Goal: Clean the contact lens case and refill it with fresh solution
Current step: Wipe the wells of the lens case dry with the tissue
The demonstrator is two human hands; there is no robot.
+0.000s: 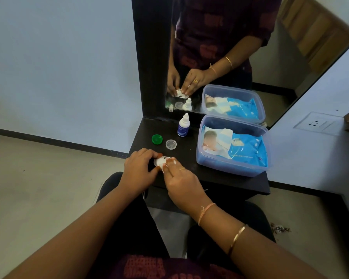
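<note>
Contact lens case [156, 162] is at the dark shelf's [191, 178] near-left corner, long axis roughly left-right, mostly covered. Left hand [138, 168] grips it, right hand [181, 182] pinches a white wipe [161, 161] onto it.

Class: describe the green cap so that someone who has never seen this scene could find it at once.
Start at the dark table below the mirror. Near its left edge, left of the white dropper bottle, two small round caps lie side by side. The green cap is the left one and opaque, while its neighbour, the clear cap, is transparent.
</note>
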